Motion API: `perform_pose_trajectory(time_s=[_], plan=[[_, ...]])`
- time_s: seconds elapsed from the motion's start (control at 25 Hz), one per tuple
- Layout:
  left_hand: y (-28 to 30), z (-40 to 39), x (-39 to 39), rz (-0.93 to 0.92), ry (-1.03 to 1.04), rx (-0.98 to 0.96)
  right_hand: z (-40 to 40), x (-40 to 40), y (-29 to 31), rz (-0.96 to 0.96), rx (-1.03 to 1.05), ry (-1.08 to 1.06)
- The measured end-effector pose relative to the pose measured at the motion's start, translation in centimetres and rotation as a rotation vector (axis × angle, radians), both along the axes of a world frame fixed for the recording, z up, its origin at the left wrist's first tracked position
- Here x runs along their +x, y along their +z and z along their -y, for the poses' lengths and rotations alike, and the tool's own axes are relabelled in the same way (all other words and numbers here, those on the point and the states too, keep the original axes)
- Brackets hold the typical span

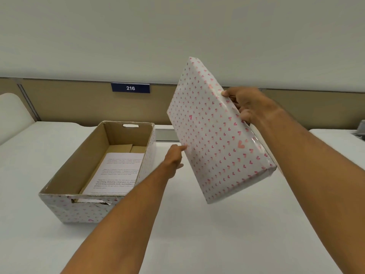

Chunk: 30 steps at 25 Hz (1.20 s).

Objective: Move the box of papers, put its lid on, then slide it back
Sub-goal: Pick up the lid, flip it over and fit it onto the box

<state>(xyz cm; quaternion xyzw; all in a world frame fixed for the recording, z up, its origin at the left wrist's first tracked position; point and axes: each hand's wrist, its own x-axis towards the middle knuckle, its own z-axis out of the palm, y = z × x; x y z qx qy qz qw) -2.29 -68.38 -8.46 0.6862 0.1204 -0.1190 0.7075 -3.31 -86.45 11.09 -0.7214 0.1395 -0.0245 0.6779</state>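
Note:
An open cardboard box (83, 161), wrapped in white paper with pink hearts, sits on the white table at the left. Printed papers (118, 171) lie flat inside it. The matching heart-patterned lid (213, 131) is held up in the air to the right of the box, tilted steeply with its top face toward me. My right hand (248, 105) grips the lid's far right edge. My left hand (174, 161) reaches toward the lid's lower left edge, fingertips touching or nearly touching it, fingers apart.
The white table (197, 224) stretches toward me. A beige partition with a blue sign reading 216 (130, 88) runs along the back. A white rounded object (13, 113) sits at far left, and a grey item (360, 129) at the right edge.

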Motion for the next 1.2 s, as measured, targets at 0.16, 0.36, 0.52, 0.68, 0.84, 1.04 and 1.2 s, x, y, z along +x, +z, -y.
perform_pose_trajectory(time_s=[0.16, 0.36, 0.52, 0.68, 0.84, 1.04, 1.2], plan=[[1.1, -0.5, 0.5, -0.018, 0.101, -0.261, 0.3, 0.1, 0.3, -0.008, 0.149, 0.064], [2.3, -2.3, 0.7, -0.026, 0.154, -0.291, 2.4, 0.7, -0.1, 0.044, 0.119, -0.032], [4.3, -4.4, 0.8, 0.022, 0.171, -0.203, 3.6, 1.5, -1.4, 0.11, 0.027, -0.155], [6.3, -6.2, 0.4, 0.042, 0.172, -0.164, 3.4, 1.9, -2.5, 0.142, 0.048, -0.168], [8.2, -8.8, -0.8, 0.073, 0.212, -0.126, 2.4, 2.1, -3.4, 0.158, 0.062, -0.122], [9.6, -14.0, -2.3, 0.115, 0.325, 0.001, -0.6, 2.3, -4.7, 0.08, 0.004, 0.037], [10.8, -19.5, -3.5, 0.103, 0.326, 0.055, -4.0, 2.6, -5.4, -0.039, -0.03, 0.145]])
